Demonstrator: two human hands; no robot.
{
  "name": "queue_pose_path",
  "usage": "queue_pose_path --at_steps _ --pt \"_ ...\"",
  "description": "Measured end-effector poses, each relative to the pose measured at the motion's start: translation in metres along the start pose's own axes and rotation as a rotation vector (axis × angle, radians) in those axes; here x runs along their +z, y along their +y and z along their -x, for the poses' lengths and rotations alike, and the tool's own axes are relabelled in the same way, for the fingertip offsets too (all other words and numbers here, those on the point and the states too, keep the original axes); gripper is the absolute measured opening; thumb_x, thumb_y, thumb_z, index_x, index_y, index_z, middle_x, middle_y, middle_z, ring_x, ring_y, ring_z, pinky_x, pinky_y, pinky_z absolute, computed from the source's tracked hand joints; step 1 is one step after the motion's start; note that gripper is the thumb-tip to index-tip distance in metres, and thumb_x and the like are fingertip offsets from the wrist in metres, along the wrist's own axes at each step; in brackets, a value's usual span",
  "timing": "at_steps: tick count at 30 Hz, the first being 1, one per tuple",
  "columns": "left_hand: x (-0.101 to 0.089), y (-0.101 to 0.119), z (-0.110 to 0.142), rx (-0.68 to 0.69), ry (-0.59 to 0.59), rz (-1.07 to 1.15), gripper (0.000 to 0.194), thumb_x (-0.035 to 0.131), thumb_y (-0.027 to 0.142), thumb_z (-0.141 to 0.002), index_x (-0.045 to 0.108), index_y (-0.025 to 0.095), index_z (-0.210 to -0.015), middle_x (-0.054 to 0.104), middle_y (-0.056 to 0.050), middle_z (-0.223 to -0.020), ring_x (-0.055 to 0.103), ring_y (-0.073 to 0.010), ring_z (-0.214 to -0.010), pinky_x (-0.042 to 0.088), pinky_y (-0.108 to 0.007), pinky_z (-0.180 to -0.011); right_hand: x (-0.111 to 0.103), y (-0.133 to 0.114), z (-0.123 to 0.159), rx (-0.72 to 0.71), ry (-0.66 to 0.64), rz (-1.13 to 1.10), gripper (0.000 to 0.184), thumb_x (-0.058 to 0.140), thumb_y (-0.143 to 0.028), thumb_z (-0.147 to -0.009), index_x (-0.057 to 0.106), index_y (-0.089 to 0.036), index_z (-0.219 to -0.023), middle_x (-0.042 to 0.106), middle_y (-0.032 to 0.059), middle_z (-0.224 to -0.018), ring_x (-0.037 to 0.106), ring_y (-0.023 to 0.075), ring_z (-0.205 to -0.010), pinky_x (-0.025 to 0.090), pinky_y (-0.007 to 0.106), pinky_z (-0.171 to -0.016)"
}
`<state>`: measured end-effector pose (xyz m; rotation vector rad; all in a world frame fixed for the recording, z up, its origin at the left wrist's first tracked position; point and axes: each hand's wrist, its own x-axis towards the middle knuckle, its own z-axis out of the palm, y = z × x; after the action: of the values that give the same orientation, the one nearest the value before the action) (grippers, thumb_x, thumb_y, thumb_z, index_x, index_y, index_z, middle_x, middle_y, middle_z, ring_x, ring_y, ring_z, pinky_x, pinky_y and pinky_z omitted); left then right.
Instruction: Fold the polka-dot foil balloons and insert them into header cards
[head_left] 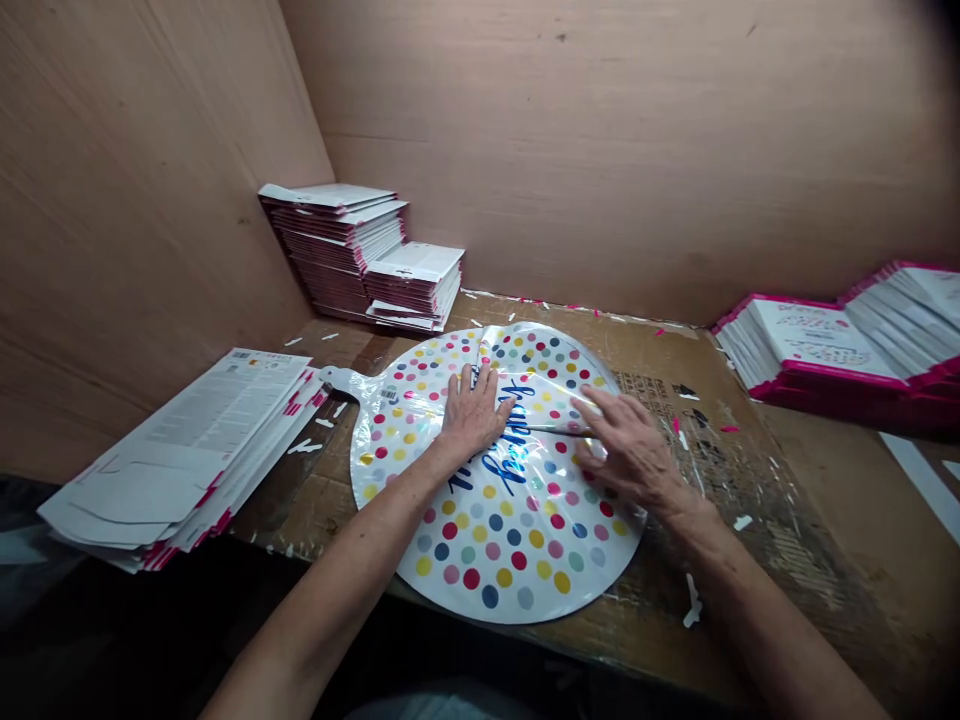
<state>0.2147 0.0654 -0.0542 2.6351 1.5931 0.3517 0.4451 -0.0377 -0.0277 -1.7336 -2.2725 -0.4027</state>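
Note:
A round white foil balloon with coloured dots and blue lettering lies flat before me on the worktop. Its tail points left, toward a pile of printed card sleeves. My left hand rests on the upper middle of the balloon, palm down with fingers stretched out. On the balloon's right side is my right hand, fingers spread and touching or just above the foil. A crease runs across the foil between the two hands. Part of the lettering is hidden under my left hand and forearm.
Printed card sleeves lie in a pile at the left edge. Stacked folded cards stand in the back left corner, and pink-edged cards at the right. Plywood walls enclose the cardboard-covered worktop, where paper scraps are scattered.

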Motion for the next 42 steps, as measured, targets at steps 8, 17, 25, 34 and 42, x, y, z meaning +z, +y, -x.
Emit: queue_pose_path --at_steps 8,17,25,34,42 --pt "-0.006 -0.005 -0.003 -0.084 -0.062 0.269 0.078 0.013 0.065 -0.096 0.026 0.015 -0.155 0.022 -0.010 -0.163 0.016 -0.0322 -0.151 0.009 -0.051 -0.122 0.004 -0.010 -0.036 -0.046 -0.388 0.165 0.043 0.035 -0.002 -0.089 0.057 -0.007 -0.125 0.061 0.0217 -0.129 0.059 0.0298 -0.116 0.048 0.038 -0.090" --pt "-0.036 0.007 0.035 0.170 0.061 0.325 0.071 0.051 0.047 -0.093 0.031 0.014 -0.152 0.020 -0.016 -0.163 0.014 -0.0332 -0.151 0.023 -0.052 -0.120 -0.049 -0.074 0.018 0.249 -0.553 0.062 0.029 0.049 -0.004 -0.086 0.073 -0.013 -0.099 0.072 0.0209 -0.089 0.071 0.0321 -0.080 0.054 0.039 -0.065" --pt "-0.035 -0.013 0.138 0.258 0.236 0.405 0.031 0.044 0.013 -0.092 0.066 0.018 -0.112 0.052 -0.014 -0.145 0.047 -0.0249 -0.137 0.046 -0.042 -0.109 -0.052 -0.101 0.045 -0.304 -0.188 -0.631 0.107 0.071 -0.060 -0.077 0.013 -0.021 -0.158 0.041 0.0189 -0.153 0.045 0.0339 -0.136 0.044 0.049 -0.106" --pt "-0.048 -0.058 0.169 -0.031 0.281 0.490 0.022 0.050 0.019 -0.090 0.072 0.023 -0.090 0.071 -0.005 -0.090 0.063 -0.0213 -0.095 0.052 -0.036 -0.089 -0.003 -0.091 -0.002 -0.190 -0.262 -0.781 0.037 0.039 -0.029 -0.097 0.066 -0.024 -0.121 0.072 0.0079 -0.112 0.067 0.0221 -0.100 0.052 0.037 -0.088" --pt "-0.046 -0.055 0.165 -0.560 0.195 0.507 0.047 0.058 0.031 -0.088 0.054 0.012 -0.131 0.069 -0.002 -0.072 0.068 -0.0227 -0.080 0.051 -0.036 -0.084 0.010 -0.115 -0.044 0.230 -0.204 -0.752 0.045 0.047 -0.061 -0.089 0.067 -0.020 -0.085 0.068 0.0047 -0.078 0.062 0.0211 -0.072 0.046 0.030 -0.064"
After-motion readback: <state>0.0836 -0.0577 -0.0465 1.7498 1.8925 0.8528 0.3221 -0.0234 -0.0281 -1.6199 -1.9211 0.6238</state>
